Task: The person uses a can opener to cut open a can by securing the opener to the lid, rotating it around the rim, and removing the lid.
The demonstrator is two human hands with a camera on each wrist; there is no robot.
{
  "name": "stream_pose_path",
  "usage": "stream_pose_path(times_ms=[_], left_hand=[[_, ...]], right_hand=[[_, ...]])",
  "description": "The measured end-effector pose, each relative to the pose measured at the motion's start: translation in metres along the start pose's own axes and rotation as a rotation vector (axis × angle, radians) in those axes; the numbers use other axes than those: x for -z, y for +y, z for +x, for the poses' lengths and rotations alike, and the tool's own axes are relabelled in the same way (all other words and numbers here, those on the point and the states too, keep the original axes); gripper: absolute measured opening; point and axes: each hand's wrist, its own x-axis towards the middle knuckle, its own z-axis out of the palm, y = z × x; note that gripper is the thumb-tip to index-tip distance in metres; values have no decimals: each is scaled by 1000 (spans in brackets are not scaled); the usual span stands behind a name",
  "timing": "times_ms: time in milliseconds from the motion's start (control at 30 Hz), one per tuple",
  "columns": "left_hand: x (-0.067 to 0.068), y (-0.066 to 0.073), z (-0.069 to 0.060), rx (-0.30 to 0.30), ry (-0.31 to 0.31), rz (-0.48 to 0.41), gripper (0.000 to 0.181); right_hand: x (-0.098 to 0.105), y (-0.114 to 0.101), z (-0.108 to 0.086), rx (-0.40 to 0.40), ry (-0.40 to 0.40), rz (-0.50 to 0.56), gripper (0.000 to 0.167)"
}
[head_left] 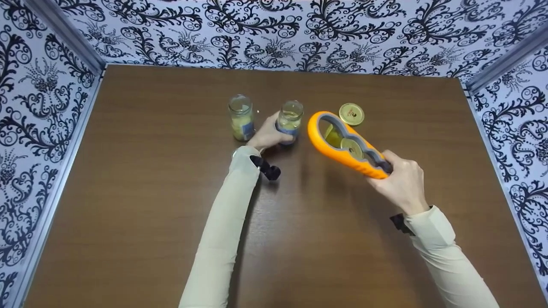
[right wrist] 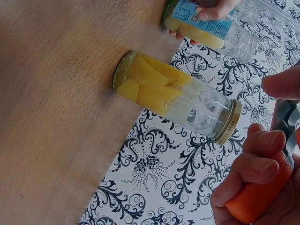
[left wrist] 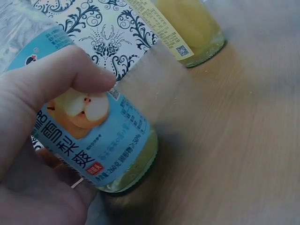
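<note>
My left hand (head_left: 269, 132) grips an upright, lidless glass jar (head_left: 291, 113) round its blue pear label. In the left wrist view the thumb lies across that label (left wrist: 117, 136). To its left stands another lidless jar (head_left: 240, 122) holding pale fruit. With my right hand (head_left: 400, 179) I hold an orange jar opener (head_left: 342, 158) with a grey scalloped inside, raised above the table. Behind it stands a jar of yellow fruit pieces (right wrist: 154, 84), its gold lid (head_left: 351, 114) on. A second gold lid (head_left: 351, 147) shows through the opener; what it rests on cannot be told.
A brown wooden table (head_left: 150, 192) carries the jars. Patterned white-and-black panels (head_left: 274, 38) enclose its back and sides, with grey metal corner posts (head_left: 68, 36). The jars stand close together near the back middle.
</note>
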Motion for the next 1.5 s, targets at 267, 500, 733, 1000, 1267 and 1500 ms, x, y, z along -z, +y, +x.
stream_pose_path(times_ms=[267,500,733,1000,1267,1500], left_hand=[[-1,-1,-3,-18,49,-44,76],[-2,1,-8,-18,93,2,88],[-1,8,-19,-104,166,46,96],[-3,21,-46,-191,141,32,95],[-6,13,-67,-217,144,63,100],[-5,40,-98,-208,146,50,96]], right_hand=[[-1,-1,-3,-6,-24,1,21],[-3,0,-6,-15,-30,-1,20],[-6,0,-8,-5,-19,-7,20],[-7,1,-9,-9,-35,-2,20],[-5,2,-11,-14,-40,-5,20],[-6,2,-10,-21,-46,0,20]])
